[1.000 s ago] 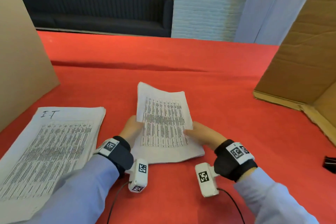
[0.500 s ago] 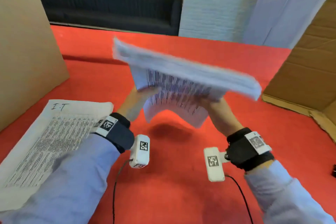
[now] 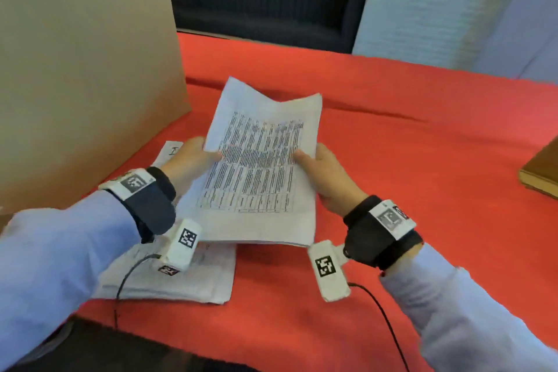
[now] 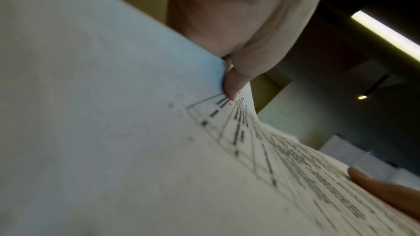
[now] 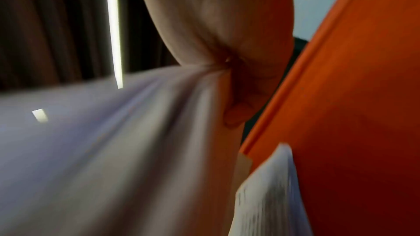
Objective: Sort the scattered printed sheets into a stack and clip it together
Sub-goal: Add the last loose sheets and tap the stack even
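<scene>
A bundle of printed sheets (image 3: 259, 166) hangs in the air, tilted, above a second pile of sheets (image 3: 193, 278) that lies on the red table (image 3: 422, 136). My left hand (image 3: 193, 160) pinches the bundle's left edge, thumb on top. My right hand (image 3: 323, 172) grips its right edge, thumb on the print. In the left wrist view the thumb (image 4: 232, 85) presses the top page (image 4: 113, 132), and the other hand's thumb tip (image 4: 375, 182) shows at the right. The right wrist view shows the blurred bundle (image 5: 113, 150) and the lower pile (image 5: 268, 189).
A tall cardboard panel (image 3: 84, 69) stands at the left, close to the lower pile. A cardboard edge (image 3: 540, 175) shows at the far right. Cables run from the wrist cameras toward the table's near edge.
Both hands lifted the bundle off the table, swung it up, and carried it left. It now hangs over the second pile.
</scene>
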The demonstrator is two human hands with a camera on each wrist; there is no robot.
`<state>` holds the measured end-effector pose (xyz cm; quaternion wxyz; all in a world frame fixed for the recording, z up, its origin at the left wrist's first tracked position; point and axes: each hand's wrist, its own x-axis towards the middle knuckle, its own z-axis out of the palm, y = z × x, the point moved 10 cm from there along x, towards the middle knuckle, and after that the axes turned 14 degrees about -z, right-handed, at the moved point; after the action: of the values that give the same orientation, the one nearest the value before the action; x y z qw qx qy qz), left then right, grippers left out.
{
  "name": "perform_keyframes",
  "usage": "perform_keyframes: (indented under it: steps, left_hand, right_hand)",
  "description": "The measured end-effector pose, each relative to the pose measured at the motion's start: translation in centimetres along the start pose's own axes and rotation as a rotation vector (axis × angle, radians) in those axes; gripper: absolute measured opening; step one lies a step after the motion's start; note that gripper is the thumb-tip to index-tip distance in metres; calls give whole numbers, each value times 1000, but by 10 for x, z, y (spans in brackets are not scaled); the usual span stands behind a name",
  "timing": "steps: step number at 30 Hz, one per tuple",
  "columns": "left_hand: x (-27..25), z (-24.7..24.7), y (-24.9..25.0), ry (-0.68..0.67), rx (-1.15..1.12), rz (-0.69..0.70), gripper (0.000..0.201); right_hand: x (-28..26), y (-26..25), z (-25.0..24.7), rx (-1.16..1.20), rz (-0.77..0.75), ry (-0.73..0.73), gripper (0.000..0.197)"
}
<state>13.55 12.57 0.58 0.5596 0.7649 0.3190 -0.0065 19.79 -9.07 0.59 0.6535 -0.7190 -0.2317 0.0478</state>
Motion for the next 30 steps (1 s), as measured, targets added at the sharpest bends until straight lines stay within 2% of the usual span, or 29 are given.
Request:
perform_keyframes:
  steps: [4,7,9,10,12,13,15,18,20,22,26,29,30]
  left_hand:
    - [5,-56,-57,80,85,-106,43]
    - [14,-86,-92,133,211,-174,32]
    - [19,-102,-114,213,337,-233,22]
    - [21,-108,-125,261,408,-271,24]
    - [22,-115,-139,326,482,-337,46]
    - [22,-114,-143,330,499,-352,59]
    - [25,-103,-145,294,470,-364,75]
    - [27,-74,-139,187,297,-376,77]
    - [30,-58,-136,127,98,-358,57]
    - [26,-45,-130,118,-9,-311,33]
    - [17,9,-108,82,-124,-183,32]
    - [-10,46,-49,96,-175,45,15]
    - [-21,55,-24,87,-207,138,17]
  right_hand:
    - [-17,20,79,68,124,-159,31]
    - [-27,43,114,21,227,-242,31]
    - [-32,61,128,-133,289,-300,33]
    - [-33,67,129,-261,298,-329,40]
    - [-33,78,119,-468,320,-295,56]
    - [-33,83,115,-454,330,-248,53]
    - [-41,89,122,-219,359,-183,39]
    - [-45,94,134,9,400,-143,59]
    - [-42,86,120,105,380,-66,45]
    - [-41,80,93,133,343,-57,30]
    - [-56,81,29,53,321,-116,33]
    - [-55,55,-35,56,153,40,39]
    - [-53,37,-56,65,62,88,39]
